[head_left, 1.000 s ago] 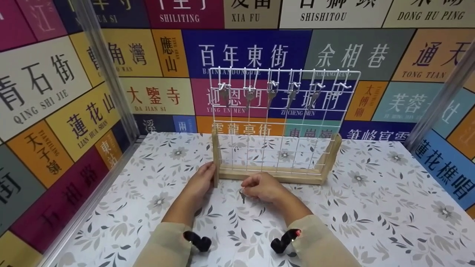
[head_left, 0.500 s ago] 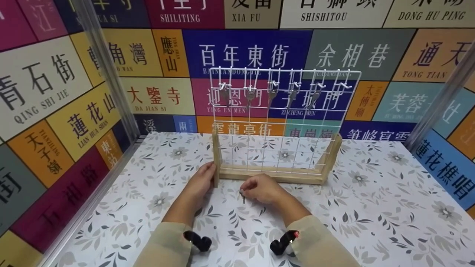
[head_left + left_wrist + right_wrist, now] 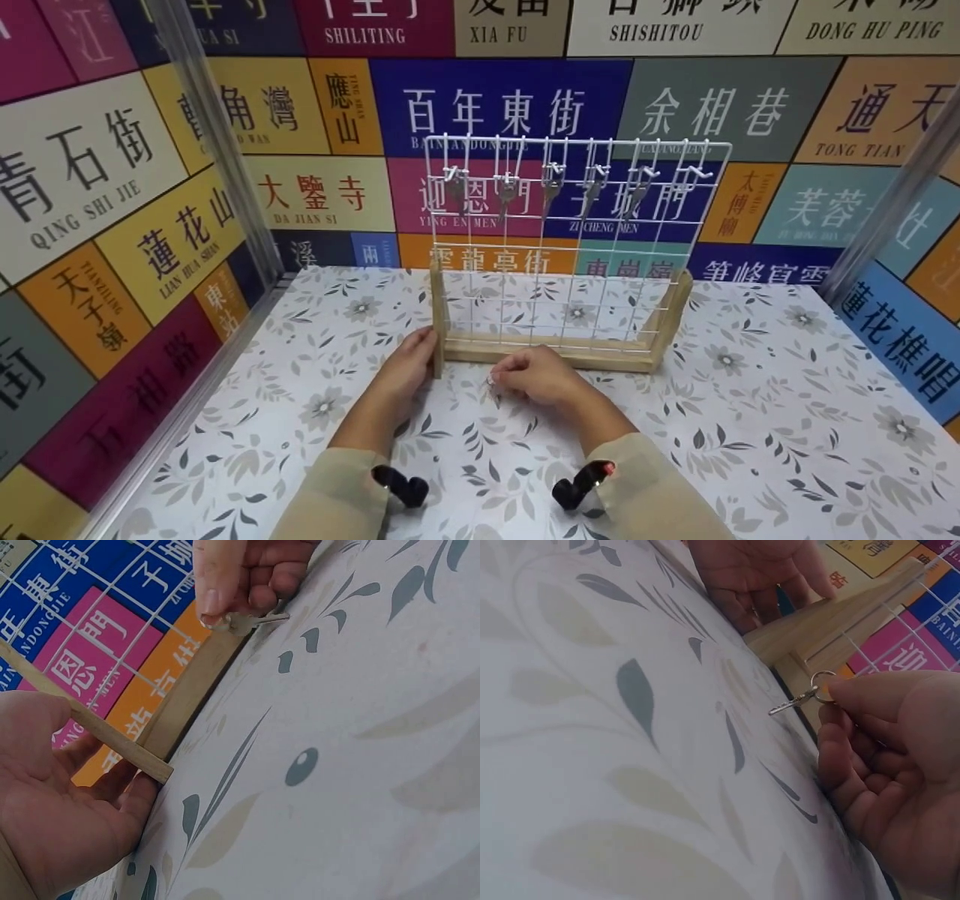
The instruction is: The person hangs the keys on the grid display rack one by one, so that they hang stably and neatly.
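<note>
A white wire grid rack [image 3: 577, 142] stands upright in a wooden base [image 3: 600, 364]. My left hand [image 3: 405, 367] grips the left wooden upright [image 3: 124, 736], thumb on one side and fingers on the other. In front of the base, my right hand [image 3: 536, 375] pinches a metal ring [image 3: 824, 673] between thumb and forefinger. A small silver key [image 3: 790, 703] hangs off that ring and points away from the fingers, just over the table. Several keys [image 3: 506, 187] hang from white hooks along the rack's upper part. On the rightmost hook [image 3: 694, 177] no key shows.
The table [image 3: 750, 420] has a pale cloth printed with leaves and flowers. Behind it rises a wall of coloured name panels [image 3: 499, 105]. Clear upright edges [image 3: 217, 142] border the table at left and right. Each sleeve carries a black wrist camera [image 3: 405, 487].
My right hand has risen slightly and shifted a little right with the key, which shows less clearly in the head view. The left hand stays on the upright.
</note>
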The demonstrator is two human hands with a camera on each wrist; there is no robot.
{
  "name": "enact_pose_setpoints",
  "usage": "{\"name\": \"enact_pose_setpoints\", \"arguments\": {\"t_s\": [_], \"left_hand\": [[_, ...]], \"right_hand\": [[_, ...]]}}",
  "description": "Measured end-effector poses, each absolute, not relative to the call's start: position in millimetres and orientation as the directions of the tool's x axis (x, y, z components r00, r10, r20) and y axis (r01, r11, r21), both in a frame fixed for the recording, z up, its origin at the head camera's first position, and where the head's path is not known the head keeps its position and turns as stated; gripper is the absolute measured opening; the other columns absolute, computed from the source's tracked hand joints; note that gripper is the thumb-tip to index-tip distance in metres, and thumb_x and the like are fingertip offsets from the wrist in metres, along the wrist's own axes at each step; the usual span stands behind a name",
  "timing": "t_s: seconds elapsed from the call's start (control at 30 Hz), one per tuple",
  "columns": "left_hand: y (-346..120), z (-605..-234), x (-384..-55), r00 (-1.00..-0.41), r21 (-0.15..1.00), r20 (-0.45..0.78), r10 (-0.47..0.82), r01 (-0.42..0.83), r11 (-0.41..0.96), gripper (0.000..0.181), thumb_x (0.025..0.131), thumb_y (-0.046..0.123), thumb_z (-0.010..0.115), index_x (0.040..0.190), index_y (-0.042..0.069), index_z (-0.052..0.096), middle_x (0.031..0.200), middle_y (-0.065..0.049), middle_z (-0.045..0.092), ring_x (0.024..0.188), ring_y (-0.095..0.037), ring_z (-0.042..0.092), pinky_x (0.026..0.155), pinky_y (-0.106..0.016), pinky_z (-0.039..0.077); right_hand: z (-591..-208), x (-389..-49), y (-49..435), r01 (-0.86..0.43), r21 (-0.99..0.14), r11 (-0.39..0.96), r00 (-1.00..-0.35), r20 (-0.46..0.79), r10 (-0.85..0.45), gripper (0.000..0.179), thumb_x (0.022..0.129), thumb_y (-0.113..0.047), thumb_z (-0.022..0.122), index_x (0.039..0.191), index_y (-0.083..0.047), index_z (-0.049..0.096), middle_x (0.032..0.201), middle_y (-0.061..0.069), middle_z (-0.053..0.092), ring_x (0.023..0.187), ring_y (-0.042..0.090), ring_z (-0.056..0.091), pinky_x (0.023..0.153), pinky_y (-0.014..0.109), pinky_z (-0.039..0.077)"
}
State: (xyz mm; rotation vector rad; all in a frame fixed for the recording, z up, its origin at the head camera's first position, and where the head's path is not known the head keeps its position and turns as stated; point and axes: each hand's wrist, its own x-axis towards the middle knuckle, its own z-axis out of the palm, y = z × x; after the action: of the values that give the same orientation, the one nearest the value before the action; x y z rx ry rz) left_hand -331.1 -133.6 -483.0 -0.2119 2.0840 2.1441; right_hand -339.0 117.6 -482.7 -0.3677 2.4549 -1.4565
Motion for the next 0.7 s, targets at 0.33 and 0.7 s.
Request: {"name": "enact_pose_setpoints", "arguments": {"t_s": [0.33,0.7], "left_hand": [[-133,-484,-331,-0.980,0.979,-0.196,0.029,-0.197,-0.057,0.054,0.114,0.044,0.049,0.162,0.021,0.044,0.166,-0.011,0.049,0.159,-0.030,0.040,0.136,-0.046,0.026],[-133,-481,-330,-0.977,0.977,-0.214,0.002,-0.214,-0.013,0.053,0.113,0.046,0.049,0.161,0.023,0.047,0.166,-0.009,0.050,0.160,-0.029,0.039,0.136,-0.048,0.024]], "right_hand": [[-437,-333,131,-0.053,-0.951,0.304,-0.953,-0.042,-0.300,0.025,0.098,-0.025,0.079,0.112,-0.004,0.080,0.090,0.002,0.075,0.080,0.016,0.067,0.076,0.029,0.060],[-377,-301,162,-0.146,-0.980,0.132,-0.967,0.113,-0.228,0.021,0.102,-0.022,0.075,0.111,-0.002,0.076,0.089,-0.002,0.073,0.082,0.015,0.066,0.074,0.026,0.061]]}}
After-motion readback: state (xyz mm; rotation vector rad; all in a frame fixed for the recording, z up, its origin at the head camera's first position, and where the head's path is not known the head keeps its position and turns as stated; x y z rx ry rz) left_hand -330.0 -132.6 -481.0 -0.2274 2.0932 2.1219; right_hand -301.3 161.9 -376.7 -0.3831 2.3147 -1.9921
